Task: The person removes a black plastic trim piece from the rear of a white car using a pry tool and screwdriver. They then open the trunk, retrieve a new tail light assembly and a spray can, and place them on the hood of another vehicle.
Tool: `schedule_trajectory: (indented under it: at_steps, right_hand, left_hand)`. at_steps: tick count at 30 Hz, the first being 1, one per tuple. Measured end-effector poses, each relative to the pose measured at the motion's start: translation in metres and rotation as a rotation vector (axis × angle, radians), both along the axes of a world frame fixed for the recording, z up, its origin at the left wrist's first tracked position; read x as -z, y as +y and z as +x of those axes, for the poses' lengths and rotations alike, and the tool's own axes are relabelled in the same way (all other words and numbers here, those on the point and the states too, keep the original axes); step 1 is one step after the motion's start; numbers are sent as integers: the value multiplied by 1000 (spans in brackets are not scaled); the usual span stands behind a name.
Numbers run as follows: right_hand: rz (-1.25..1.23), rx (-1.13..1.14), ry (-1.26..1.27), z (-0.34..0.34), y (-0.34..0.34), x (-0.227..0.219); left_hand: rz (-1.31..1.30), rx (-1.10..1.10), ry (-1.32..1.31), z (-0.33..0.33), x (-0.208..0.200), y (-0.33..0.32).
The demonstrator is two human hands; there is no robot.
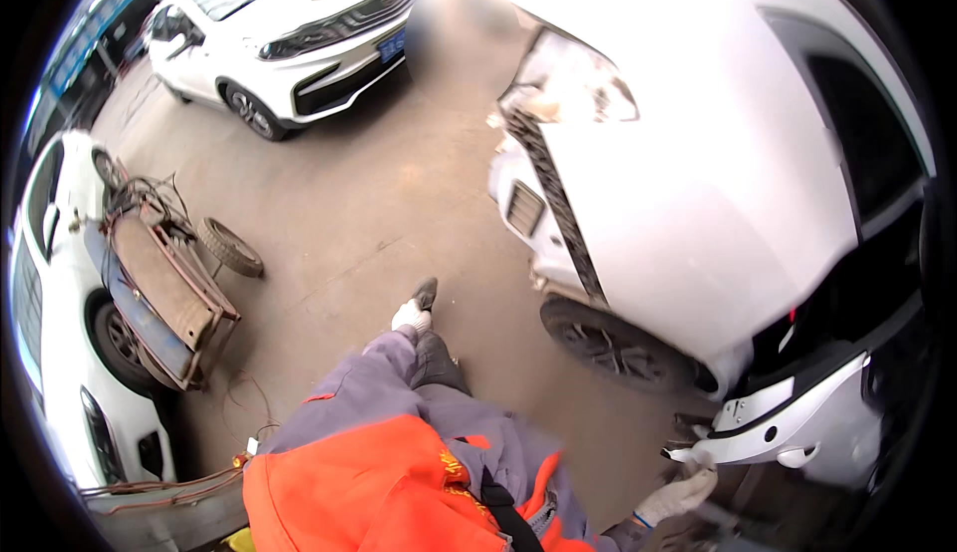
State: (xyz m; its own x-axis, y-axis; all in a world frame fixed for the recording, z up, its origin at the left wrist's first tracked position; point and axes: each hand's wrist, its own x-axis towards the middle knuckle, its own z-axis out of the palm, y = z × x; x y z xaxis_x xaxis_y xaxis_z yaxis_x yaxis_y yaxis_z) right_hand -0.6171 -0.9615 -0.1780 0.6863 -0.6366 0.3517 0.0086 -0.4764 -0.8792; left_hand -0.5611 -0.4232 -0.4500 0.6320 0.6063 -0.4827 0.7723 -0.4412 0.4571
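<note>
My left hand (411, 316), in a white glove, hangs low in front of my leg. A dark shape (427, 294) shows just beyond it, perhaps my shoe tip; its fingers are too small to make out. At the lower right, my right hand (681, 493), also in a white glove, is beside the edge of an open car door (797, 432). Motion smears its fingers, so I cannot tell whether they touch or grip the door. The door belongs to a white car (688, 183) whose front bumper area looks taken apart around the headlight (573, 78).
A rusty wheeled cart (159, 273) with cables and a loose-looking wheel (230, 246) stands at left, against a white car (75, 353). Another white car (329, 43) is parked ahead, small items on its hood. Hoses (169, 492) run at lower left. A blurred patch covers something near the headlight.
</note>
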Motion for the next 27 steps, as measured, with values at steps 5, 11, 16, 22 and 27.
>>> schedule_trajectory:
  at_steps: [5,11,16,22,27]
  right_hand:
    - [-22,-970,297,149,295,22]
    - [-252,-1768,301,291,606,14]
    - [-261,-1801,462,385,762,18]
    - [-85,-1790,462,503,941,36]
    - [78,-1603,253,661,1031,35]
  left_hand:
    - [-84,-141,60,7,109,145]
    - [-71,-461,152,-39,134,339]
    - [-395,-924,-255,-5,85,474]
    - [-501,-966,-20,9,74,519]
    - [-375,-561,245,128,67,538]
